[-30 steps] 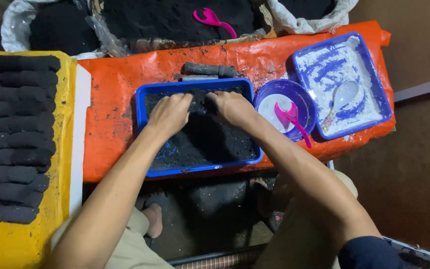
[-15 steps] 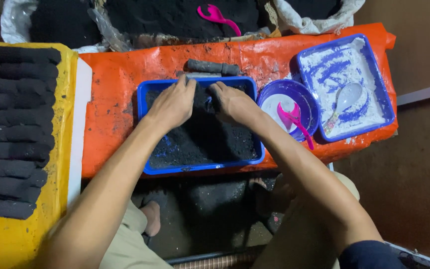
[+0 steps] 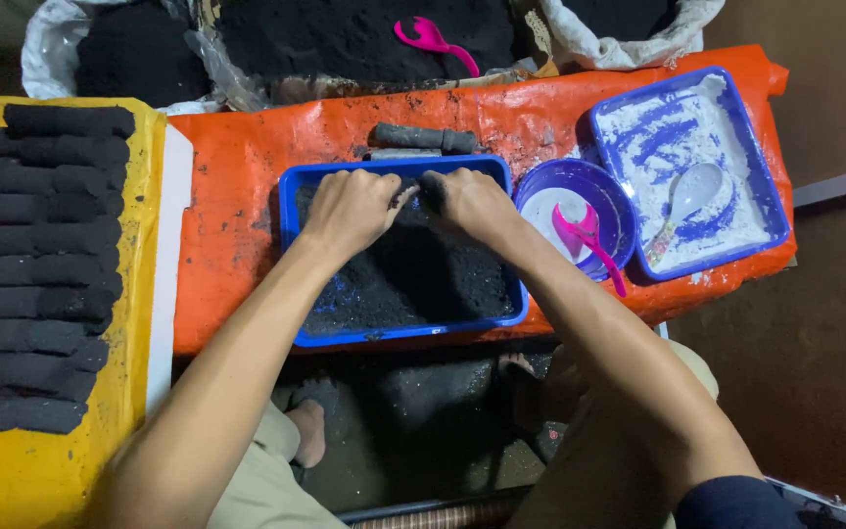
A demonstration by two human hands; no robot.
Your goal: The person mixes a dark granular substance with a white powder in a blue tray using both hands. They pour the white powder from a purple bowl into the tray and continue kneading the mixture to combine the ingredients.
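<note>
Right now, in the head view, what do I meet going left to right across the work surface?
Rows of black rolled logs on the yellow sheet → orange sheet → blue tray of black powder with left hand then right hand → round purple bowl with pink scoop → blue tray of white powder with a white spoon.

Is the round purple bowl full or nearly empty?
Nearly empty: the round purple bowl shows its pale bottom, holding only a pink scoop.

Low counter covered by an orange tarpaulin (image 3: 247,176). Left of it, a yellow sheet (image 3: 41,470); behind it, open sacks of black powder (image 3: 345,39); right of and below it, bare brown floor (image 3: 815,372), dimly lit from above.
</note>
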